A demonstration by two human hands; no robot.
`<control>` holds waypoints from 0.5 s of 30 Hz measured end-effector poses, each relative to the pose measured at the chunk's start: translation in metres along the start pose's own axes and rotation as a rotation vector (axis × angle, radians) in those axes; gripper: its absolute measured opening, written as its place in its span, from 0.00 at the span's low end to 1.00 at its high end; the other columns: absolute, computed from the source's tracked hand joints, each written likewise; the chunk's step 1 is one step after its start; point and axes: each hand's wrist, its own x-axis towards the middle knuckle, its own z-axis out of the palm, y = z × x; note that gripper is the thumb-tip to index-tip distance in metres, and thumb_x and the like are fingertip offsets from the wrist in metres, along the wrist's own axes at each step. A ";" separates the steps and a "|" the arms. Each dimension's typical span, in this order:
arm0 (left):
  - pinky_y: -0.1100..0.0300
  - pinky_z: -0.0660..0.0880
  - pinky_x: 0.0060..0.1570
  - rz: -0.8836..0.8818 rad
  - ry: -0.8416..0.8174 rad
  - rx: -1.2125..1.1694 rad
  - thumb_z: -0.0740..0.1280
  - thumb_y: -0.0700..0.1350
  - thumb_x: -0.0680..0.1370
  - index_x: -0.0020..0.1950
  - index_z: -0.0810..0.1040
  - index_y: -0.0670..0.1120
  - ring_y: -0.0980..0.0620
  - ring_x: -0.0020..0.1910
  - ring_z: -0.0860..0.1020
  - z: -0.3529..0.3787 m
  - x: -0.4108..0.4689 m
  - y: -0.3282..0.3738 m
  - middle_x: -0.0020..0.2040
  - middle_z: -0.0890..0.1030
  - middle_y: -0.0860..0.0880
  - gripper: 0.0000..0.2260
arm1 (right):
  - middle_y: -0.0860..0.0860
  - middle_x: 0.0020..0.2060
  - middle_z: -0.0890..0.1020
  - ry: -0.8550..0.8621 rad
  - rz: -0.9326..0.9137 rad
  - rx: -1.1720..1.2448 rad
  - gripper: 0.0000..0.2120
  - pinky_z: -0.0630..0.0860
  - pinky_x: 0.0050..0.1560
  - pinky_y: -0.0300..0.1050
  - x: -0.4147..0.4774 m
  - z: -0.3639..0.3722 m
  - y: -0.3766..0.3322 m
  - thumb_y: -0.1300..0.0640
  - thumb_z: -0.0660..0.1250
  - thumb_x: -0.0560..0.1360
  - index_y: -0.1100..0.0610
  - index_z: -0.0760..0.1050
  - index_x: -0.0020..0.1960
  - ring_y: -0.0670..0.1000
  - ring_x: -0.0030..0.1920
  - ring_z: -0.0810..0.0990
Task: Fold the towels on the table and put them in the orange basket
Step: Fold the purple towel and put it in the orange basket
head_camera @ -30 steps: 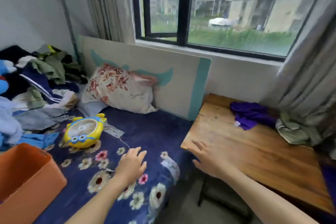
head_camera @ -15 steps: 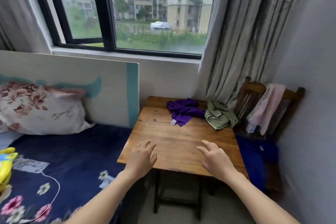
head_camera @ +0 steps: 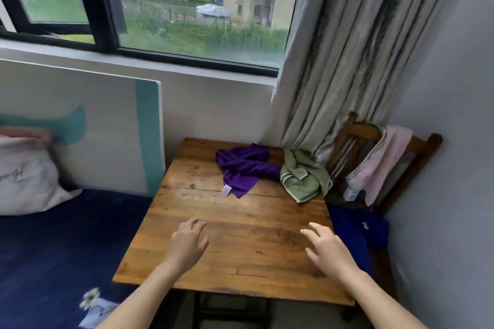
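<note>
Head view: both hands are empty over the near half of the wooden table (head_camera: 248,224). Left hand (head_camera: 187,242) is palm down with fingers loosely bent, gripping nothing. Right hand (head_camera: 327,251) is palm down with fingers spread, gripping nothing. They are well apart; cannot tell if they touch the wood or hover just over it. Judgement: this looks like a pre-grasp reach toward the far side, not committed to either towel.

The 2 task towels lie crumpled and unfolded at the far side of the table. Purple towel (head_camera: 246,168) sits mid-back with a white label at its near corner. Green towel (head_camera: 302,177) is just right of it, touching it, at the right rim against the curtain (head_camera: 347,61). The bare near half is likely the folding space. Purple is nearer the left hand, so probably the first pick.

Containers: the orange basket is not in view, contents unknown. No other container is seen, and nothing visible is folded, so the task looks to be at its start.

Chair (head_camera: 359,129) right of the table has a pink cloth (head_camera: 379,163) draped over its back and a blue cloth (head_camera: 355,227) on the seat. Those are off the table, likely not part of the job.
</note>
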 end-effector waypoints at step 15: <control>0.57 0.66 0.60 -0.179 -0.112 -0.030 0.58 0.50 0.80 0.67 0.70 0.49 0.50 0.67 0.66 0.099 0.087 0.129 0.68 0.70 0.50 0.17 | 0.48 0.74 0.59 -0.079 -0.089 0.005 0.24 0.62 0.69 0.44 0.094 0.011 0.132 0.52 0.56 0.80 0.49 0.56 0.74 0.49 0.73 0.58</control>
